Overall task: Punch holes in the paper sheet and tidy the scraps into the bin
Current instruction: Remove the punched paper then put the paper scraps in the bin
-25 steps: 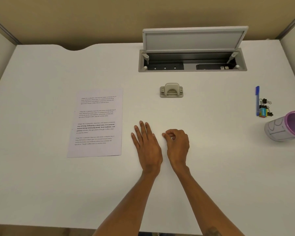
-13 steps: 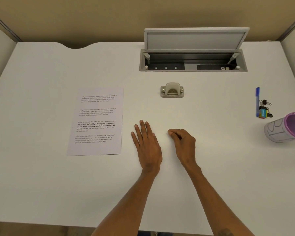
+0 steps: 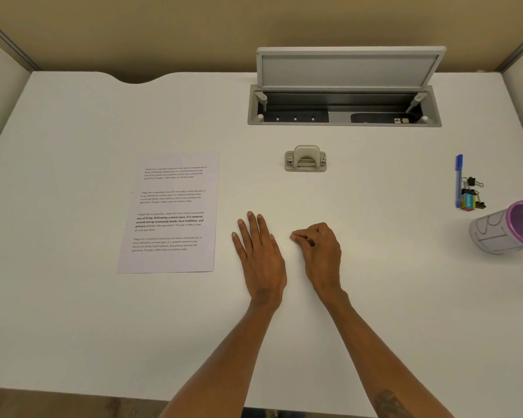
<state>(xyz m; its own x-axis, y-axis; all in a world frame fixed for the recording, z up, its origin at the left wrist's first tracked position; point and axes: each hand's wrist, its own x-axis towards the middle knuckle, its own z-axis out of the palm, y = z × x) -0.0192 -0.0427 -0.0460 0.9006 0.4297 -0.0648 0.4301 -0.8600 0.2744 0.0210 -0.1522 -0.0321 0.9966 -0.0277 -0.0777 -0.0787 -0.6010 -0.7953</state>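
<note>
Left hand (image 3: 260, 254) lies flat on the desk (image 3: 73, 312), fingers straight and close together, grip apart, holding nothing. It looks like a fence or a steadying palm beside the work spot. Right hand (image 3: 320, 251) sits just beside it, not touching. Its fingers are curled and the grip is together at the thumb and forefinger tips, which rest on or just over the desk surface. That reads as a pinch to pick up a punch scrap, but I can't tell if anything is between the tips; any scrap is too small and white on white. The paper sheet (image 3: 169, 212) lies flat to the left of the left hand, near but apart, printed side up, parked out of the way. There are two faint marks on its left margin; can't confirm they're holes. The hole punch (image 3: 305, 159) sits further back, centre of the desk, apart from both hands and the sheet, lever up, nothing in it. My read is that punching is done and this is the cleanup phase. The bin (image 3: 507, 227), a small purple-rimmed cup, is well off to the right and cut by the frame edge. It's probably upright, with the lean coming from the lens. It's a long reach from the pinch point, so there's a risk of dropping the scrap in transit. Pen (image 3: 459, 179) and binder clips (image 3: 473, 191) sit just behind the bin, so the path should stay in front of them. The open cable hatch (image 3: 344, 107) at the back is not involved.
</note>
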